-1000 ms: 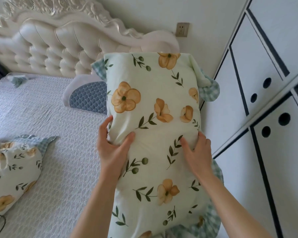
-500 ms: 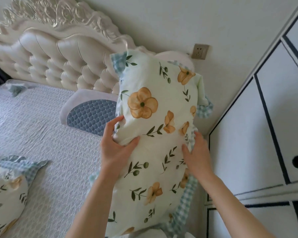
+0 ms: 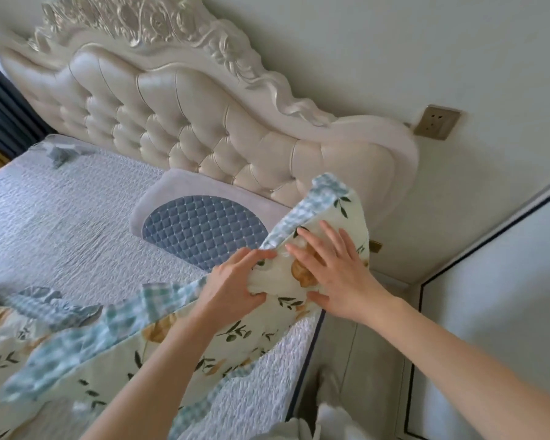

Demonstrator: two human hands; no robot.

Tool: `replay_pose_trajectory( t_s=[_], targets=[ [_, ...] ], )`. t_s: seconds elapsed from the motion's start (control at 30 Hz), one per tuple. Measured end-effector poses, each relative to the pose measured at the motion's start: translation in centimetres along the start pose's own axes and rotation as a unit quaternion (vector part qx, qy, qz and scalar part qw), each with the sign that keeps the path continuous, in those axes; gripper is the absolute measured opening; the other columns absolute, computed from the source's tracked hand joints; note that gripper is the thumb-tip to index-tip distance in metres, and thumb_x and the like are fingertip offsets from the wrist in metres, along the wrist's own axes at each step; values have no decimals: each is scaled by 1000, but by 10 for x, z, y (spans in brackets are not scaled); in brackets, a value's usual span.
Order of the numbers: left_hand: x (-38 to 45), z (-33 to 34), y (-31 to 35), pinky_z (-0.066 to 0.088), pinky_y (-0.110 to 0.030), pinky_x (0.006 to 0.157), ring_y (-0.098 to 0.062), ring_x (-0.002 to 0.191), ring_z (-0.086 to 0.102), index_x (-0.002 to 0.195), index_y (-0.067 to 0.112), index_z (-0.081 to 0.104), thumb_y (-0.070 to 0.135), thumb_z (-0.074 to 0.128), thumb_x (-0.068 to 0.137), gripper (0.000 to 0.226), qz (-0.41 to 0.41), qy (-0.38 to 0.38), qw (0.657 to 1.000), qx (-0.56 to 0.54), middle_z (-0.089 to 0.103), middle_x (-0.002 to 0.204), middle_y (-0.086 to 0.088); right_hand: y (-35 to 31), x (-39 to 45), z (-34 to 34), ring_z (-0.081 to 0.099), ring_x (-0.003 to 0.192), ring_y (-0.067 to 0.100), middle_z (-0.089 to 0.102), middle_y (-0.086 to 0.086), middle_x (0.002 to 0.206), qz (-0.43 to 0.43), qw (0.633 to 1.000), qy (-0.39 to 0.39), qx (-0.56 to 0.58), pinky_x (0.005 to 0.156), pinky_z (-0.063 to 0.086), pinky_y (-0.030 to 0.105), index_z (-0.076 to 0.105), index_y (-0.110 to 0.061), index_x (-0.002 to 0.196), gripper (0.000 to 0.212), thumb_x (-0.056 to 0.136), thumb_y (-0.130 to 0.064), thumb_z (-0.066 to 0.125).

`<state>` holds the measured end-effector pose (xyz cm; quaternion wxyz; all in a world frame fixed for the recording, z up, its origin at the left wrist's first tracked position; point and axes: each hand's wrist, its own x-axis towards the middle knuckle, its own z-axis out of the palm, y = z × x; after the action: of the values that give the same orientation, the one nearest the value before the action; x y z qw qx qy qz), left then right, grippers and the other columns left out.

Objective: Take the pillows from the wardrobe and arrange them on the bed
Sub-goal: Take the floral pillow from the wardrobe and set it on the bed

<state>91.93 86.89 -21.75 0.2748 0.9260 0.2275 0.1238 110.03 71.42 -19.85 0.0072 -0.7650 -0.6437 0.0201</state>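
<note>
Half a second earlier the floral pillow (image 3: 327, 217) stood upright in front of the headboard (image 3: 185, 122); it now lies low across the right edge of the bed (image 3: 61, 223), partly motion-blurred. Its long axis runs diagonally, from the lower left of the frame to the centre right, with the gingham-trimmed far end pointing toward the headboard's right corner. The left hand (image 3: 232, 287) grips a fold of the cover with curled fingers. The right hand (image 3: 337, 268) rests flat on the fabric, fingers spread and straight. A second floral pillow (image 3: 0, 319) lies at the left edge. The wardrobe (image 3: 496, 281) stands at the right.
</note>
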Motion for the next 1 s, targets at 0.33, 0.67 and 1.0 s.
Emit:
replay_pose_trajectory(
  t_s=[0.33, 0.67, 1.0],
  targets=[
    [80, 3, -48, 51, -32, 59, -13, 77, 60, 136, 44, 51, 26, 69, 70, 70, -12, -79, 993, 91, 59, 114, 16, 65, 107, 48, 14, 146, 28, 24, 11, 154, -43, 997, -62, 5, 112, 0, 63, 8, -28, 148, 113, 62, -72, 67],
    [232, -29, -106, 52, -34, 88, -16, 111, 61, 137, 42, 53, 24, 72, 76, 67, -55, -137, 978, 146, 65, 127, 10, 135, 238, 63, 59, 103, 23, 61, 1, 115, 32, 979, -72, 189, 90, 49, 39, 42, -25, 134, 92, 64, -84, 49],
    [225, 96, -186, 10, -52, 119, -28, 151, 2, 156, 32, 16, 42, 59, 93, 78, -439, -168, 883, -8, 2, 166, 3, 201, 323, 165, 31, 138, 34, 24, 14, 156, 133, 919, -320, 189, 109, 34, 47, 18, -14, 150, 65, 97, -48, 36]
  ],
)
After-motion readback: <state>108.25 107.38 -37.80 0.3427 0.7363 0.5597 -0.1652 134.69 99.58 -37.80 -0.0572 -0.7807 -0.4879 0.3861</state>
